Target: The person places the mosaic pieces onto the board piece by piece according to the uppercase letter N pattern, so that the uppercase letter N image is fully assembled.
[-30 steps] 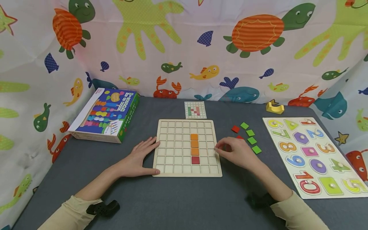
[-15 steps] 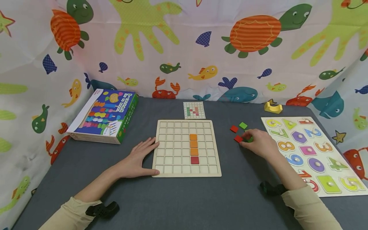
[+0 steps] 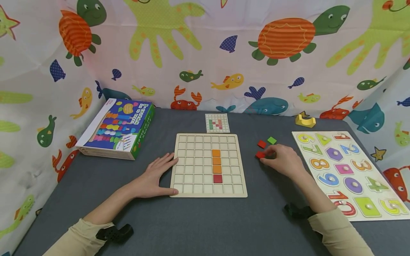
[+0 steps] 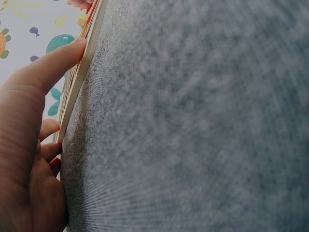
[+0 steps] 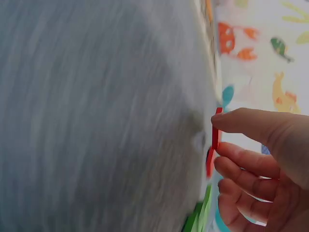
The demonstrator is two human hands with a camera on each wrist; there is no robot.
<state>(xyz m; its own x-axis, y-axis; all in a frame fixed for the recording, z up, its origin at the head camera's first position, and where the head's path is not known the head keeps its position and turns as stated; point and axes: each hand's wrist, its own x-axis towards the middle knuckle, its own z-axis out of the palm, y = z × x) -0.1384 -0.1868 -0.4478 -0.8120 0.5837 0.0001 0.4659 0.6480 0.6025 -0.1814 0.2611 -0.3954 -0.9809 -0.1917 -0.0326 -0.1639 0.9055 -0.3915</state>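
With right hand (image 3: 282, 160), pinching a red tile (image 3: 258, 155) near a farther red tile (image 3: 262, 144) and a green tile (image 3: 272, 140), right of the grid board (image 3: 199, 170). Cannot tell if lifted off the table (image 3: 198, 227). With left hand (image 3: 151, 179), spread wide, touching the grid board's left edge.

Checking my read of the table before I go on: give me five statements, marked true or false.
The right hand pinches a red tile. True.
The left hand holds a green tile. False: it touches the left edge of the grid board.
Three orange tiles form a line on the grid board. True.
The blue box lies right of the grid board. False: it lies left.
The pattern card lies beyond the grid board. True.
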